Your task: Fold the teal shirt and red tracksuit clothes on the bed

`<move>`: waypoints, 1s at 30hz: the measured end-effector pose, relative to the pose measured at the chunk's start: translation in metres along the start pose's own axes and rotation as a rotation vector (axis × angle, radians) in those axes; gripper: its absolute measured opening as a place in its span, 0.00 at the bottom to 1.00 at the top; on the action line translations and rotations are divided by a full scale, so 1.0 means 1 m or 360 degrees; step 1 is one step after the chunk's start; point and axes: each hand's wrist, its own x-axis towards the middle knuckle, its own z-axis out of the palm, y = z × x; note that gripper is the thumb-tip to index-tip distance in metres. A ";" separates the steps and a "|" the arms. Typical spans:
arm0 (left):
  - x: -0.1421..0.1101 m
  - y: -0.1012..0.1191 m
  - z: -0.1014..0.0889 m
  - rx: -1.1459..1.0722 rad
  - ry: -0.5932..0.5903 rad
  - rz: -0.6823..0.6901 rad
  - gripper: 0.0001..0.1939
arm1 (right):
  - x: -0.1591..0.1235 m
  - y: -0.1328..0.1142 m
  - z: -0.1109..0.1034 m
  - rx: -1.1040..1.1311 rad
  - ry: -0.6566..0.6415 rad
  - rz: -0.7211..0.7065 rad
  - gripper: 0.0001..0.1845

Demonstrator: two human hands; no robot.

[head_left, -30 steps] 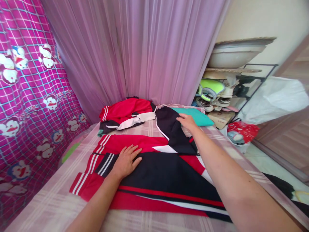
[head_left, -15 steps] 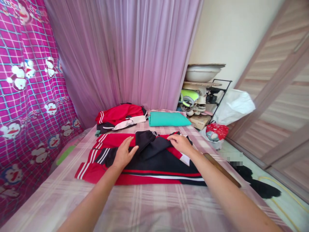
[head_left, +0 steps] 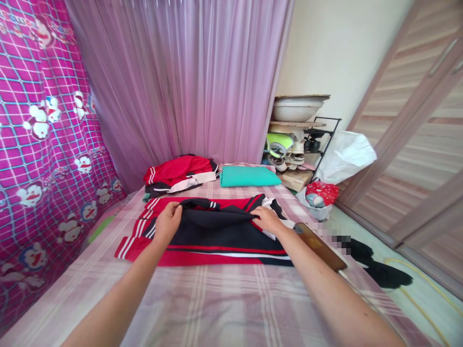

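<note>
A red and black track jacket [head_left: 217,233] with white stripes lies partly folded on the plaid bedsheet [head_left: 202,303]. My left hand [head_left: 169,220] is closed on a black fold near its left side, thumb and fingers pinched together. On the right, my right hand [head_left: 266,219] pinches the same black fabric near a white patch. Between the two hands the black cloth is lifted a little and stretched across. Striped red cuffs rest at the left end, flat on the bed.
Behind the jacket lie a heap of red and black clothing [head_left: 181,174] and a folded teal cloth [head_left: 249,176]. A brown-backed phone [head_left: 320,246] rests near the bed's right edge. Beyond stand a shoe rack [head_left: 321,154] and a red plastic bag [head_left: 321,193]; purple curtains [head_left: 188,86] hang at the back.
My left hand has moved left and closed on the black fabric, having been open above it. The black cloth, bunched before, is now spread between both hands. The view has shifted slightly.
</note>
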 end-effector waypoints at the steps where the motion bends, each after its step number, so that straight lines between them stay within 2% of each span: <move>1: -0.008 -0.011 -0.007 0.0023 -0.0077 -0.0082 0.16 | -0.003 0.000 -0.001 -0.0019 -0.0017 -0.0071 0.19; 3: -0.024 -0.028 -0.019 0.0169 -0.0311 -0.0167 0.16 | -0.009 -0.001 -0.002 -0.0025 -0.0061 -0.0168 0.20; 5: -0.038 -0.035 -0.029 0.0383 -0.0514 -0.0154 0.16 | -0.012 -0.002 -0.004 -0.0030 -0.0090 -0.0182 0.19; 6: -0.043 -0.033 -0.032 0.0483 -0.0551 -0.0121 0.17 | -0.013 -0.002 -0.004 -0.0040 -0.0097 -0.0165 0.18; 8: -0.047 -0.019 -0.034 0.0618 -0.0471 0.0024 0.19 | -0.011 -0.004 -0.006 -0.0069 -0.0084 -0.0103 0.18; 11: -0.043 0.011 -0.020 0.0629 -0.0339 0.0433 0.27 | -0.001 -0.008 -0.009 -0.0093 0.0013 -0.0056 0.22; 13: -0.036 0.026 -0.005 0.0636 -0.0451 0.0631 0.33 | 0.009 -0.013 -0.010 -0.0125 0.0055 -0.0048 0.29; 16: -0.024 0.032 0.015 0.0822 -0.0672 0.0623 0.33 | 0.025 -0.019 -0.010 -0.0232 -0.0062 -0.0017 0.36; 19: -0.017 0.020 0.020 0.0907 -0.0765 0.0596 0.24 | 0.035 -0.017 -0.008 -0.0329 -0.0263 0.0018 0.38; 22: -0.020 0.003 0.012 0.0859 -0.0744 0.0653 0.14 | 0.036 -0.009 -0.008 -0.0373 -0.0289 0.0034 0.32; 25: -0.024 -0.013 -0.003 0.0812 -0.0677 0.0521 0.14 | 0.031 0.003 -0.012 -0.0366 -0.0258 0.0022 0.21; 27: -0.023 -0.024 -0.015 0.0631 -0.0529 0.0355 0.17 | 0.027 0.011 -0.016 -0.0343 -0.0244 0.0033 0.18; 30: -0.012 -0.039 -0.035 0.0054 -0.0136 0.0149 0.18 | 0.023 0.025 -0.025 -0.0284 -0.0225 0.0058 0.20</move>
